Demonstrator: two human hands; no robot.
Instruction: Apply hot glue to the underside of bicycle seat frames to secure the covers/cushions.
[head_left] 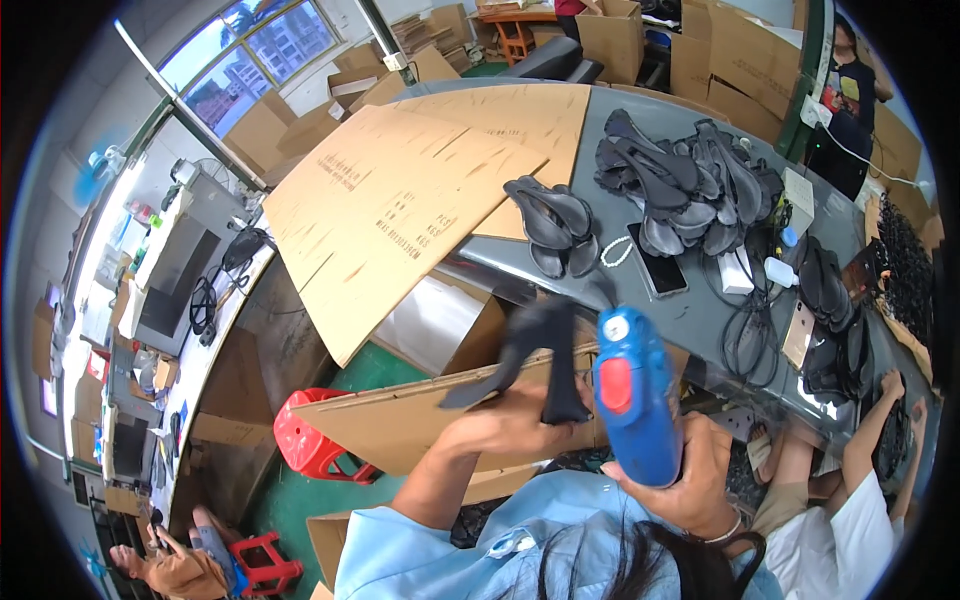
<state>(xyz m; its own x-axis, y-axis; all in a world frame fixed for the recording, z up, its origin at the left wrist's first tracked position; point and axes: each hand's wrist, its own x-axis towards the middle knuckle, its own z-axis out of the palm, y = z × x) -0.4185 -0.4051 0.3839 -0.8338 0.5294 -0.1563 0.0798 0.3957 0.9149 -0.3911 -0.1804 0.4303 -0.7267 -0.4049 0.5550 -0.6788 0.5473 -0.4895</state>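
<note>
My left hand (515,425) is closed around a black forked, curved piece (540,345), smeared by motion. In my right hand (700,480) is a blue handheld tool (640,400) with a red button on its upper face; its exact kind does not show. The tool stands upright just right of the black piece, and I cannot tell whether the two touch. Beyond them on the grey table lies a small stack of similar black pieces (553,228). A larger heap of black pieces (680,180) is farther back to the right.
Flat cardboard sheets (390,190) cover the table's left part and overhang its edge. A phone (658,260), white beaded bracelet (616,252) and cables (750,330) lie on the table. An open carton (450,400) and red stool (310,440) are near me. A co-worker's arm (870,430) reaches in at right.
</note>
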